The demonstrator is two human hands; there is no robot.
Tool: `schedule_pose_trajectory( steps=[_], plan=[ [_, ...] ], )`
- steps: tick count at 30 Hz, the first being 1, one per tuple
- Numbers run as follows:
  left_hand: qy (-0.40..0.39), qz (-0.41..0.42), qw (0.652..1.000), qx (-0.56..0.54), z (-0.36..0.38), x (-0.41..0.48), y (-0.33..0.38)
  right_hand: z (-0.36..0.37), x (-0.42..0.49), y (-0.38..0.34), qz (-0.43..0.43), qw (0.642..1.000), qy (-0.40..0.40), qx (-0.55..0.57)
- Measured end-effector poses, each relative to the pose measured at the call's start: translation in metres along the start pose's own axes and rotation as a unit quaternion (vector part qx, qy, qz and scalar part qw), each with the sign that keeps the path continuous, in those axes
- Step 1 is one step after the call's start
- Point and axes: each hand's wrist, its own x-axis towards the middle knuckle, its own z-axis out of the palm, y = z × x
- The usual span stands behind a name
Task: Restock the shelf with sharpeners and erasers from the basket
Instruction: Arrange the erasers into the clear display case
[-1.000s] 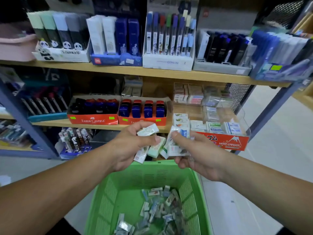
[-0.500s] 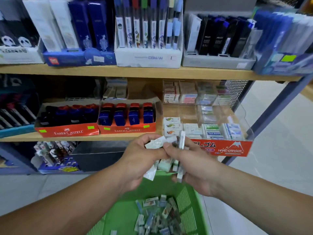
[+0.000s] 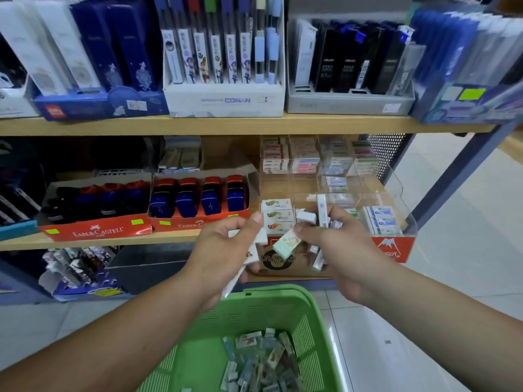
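Before the shelf (image 3: 113, 241), erasers (image 3: 286, 243) in left hand (image 3: 219, 251) and right hand (image 3: 341, 248)

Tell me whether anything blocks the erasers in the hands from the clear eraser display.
Nothing visible does. The left hand and right hand hold erasers right in front of the clear display on the shelf; only its own front wall lies between.

Bright, even shop light; wide-angle bowing and blur at the edges
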Motion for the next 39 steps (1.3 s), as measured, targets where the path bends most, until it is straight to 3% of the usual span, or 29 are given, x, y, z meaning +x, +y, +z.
schedule_pose_trajectory(
  steps=[4,6,8,12,17,20,23,28,35,38,39],
  plan=[
    [-0.029,0.097,0.979,0.179,0.009,0.002,-0.001,-0.012,0.010,-0.003,-0.025,0.998,0.053,0.011],
    [-0.028,0.118,0.970,0.210,0.016,0.004,0.001,-0.018,0.013,-0.004,-0.027,0.998,0.060,0.024],
    [-0.029,0.093,0.979,0.178,0.026,0.004,0.006,-0.021,0.015,-0.005,-0.028,0.996,0.066,0.050],
    [-0.070,-0.002,0.998,0.003,0.046,0.006,0.021,-0.026,0.016,-0.012,-0.036,0.995,0.072,0.052],
    [-0.011,0.035,0.995,0.094,0.053,0.027,0.034,-0.043,0.019,-0.018,-0.041,0.997,0.067,0.020],
    [0.016,0.115,0.953,0.279,0.049,0.057,0.040,-0.056,0.022,-0.020,-0.030,0.997,0.070,0.021],
    [-0.005,0.134,0.909,0.394,0.058,0.080,0.046,-0.064,0.023,-0.022,-0.034,0.996,0.082,0.031],
    [-0.009,0.164,0.866,0.472,0.078,0.103,0.048,-0.075,0.021,-0.028,-0.059,0.993,0.095,0.044],
    [-0.024,0.160,0.870,0.466,0.089,0.111,0.048,-0.077,0.022,-0.025,-0.057,0.993,0.095,0.043],
    [-0.020,0.158,0.805,0.572,0.091,0.109,0.049,-0.075,0.022,-0.024,-0.054,0.995,0.082,0.029],
    [-0.018,0.166,0.799,0.578,0.092,0.108,0.050,-0.075,0.021,-0.024,-0.052,0.996,0.075,0.023]
  ],
)
